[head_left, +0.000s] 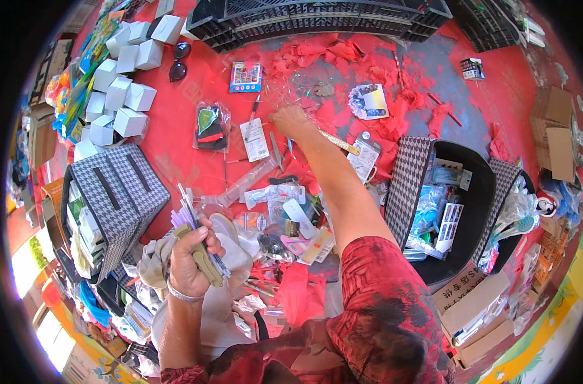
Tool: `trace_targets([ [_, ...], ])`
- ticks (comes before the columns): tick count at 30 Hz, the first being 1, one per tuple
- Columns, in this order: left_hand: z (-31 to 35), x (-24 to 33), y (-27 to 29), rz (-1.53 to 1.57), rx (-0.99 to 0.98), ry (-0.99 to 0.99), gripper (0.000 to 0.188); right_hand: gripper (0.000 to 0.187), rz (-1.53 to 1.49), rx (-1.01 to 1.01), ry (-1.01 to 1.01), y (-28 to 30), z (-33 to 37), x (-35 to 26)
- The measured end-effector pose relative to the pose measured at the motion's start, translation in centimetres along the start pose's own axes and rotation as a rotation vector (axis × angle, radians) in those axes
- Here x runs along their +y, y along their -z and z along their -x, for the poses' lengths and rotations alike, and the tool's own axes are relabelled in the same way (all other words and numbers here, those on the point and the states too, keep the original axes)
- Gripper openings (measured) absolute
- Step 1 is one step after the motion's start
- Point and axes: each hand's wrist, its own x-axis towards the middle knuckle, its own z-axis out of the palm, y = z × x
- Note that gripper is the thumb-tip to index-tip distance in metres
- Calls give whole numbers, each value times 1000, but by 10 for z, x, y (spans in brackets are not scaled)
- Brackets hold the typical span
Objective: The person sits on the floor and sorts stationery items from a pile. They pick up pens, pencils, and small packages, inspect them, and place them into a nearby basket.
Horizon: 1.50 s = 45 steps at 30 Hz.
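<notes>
So, far left, a jumble of small white boxes (115,93) leaned on each other, which I guess was just a way to park them out of the work area. Nearer on the left stood a houndstooth storage box (122,182) stuffed with packages, its stiff sides probably there to stop stuff spilling. Just right of that, the left hand (190,256) was wrapped around a bundle of slim purple and silver sticks (184,214) plus some olive-green pieces (207,265) — thumb across them, ends poking out both sides, which I'd say let one hand carry the lot and freed the other.

The right hand (288,120) reached to the far middle, down beside some crinkled clear plastic (280,96). Its fingertips were hard to make out, so I can't tell if it was gripping anything. A pale ruler-like strip (339,142) lay just under that forearm. Over on the right, a second houndstooth box (407,185) gaped open with packets inside, likely angled for easy access.

Surface-wise it was a red sheet (167,121), shredded toward the far middle with grey showing through. Black plastic crates (323,24) stood along the far edge, and cardboard boxes (554,131) crowded the right — pretty cluttered room.
</notes>
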Motion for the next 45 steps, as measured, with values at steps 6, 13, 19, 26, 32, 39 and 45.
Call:
trace_targets([
  [6,-2,6,-1,37,12,-3,19,16,331,144,-418,34,40,112],
  [13,-1,2,-3,58,11,-1,19,37,-1602,530,-345,116,103,182],
  [19,6,-10,-3,34,8,-26,19,26,-2091,488,400,154,119,159],
  [26,22,-22,-1,25,-4,-61,18,19,-1762,760,-18,119,126,59],
  [32,37,-38,7,-54,-46,-88,17,18,-1562,858,-189,41,133,41],
  [39,40,-40,6,-6,-61,-103,19,14,-1451,589,-591,-4,139,57],
  [45,33,-42,2,-35,1,-102,17,22,-1744,706,-599,19,129,76],
])
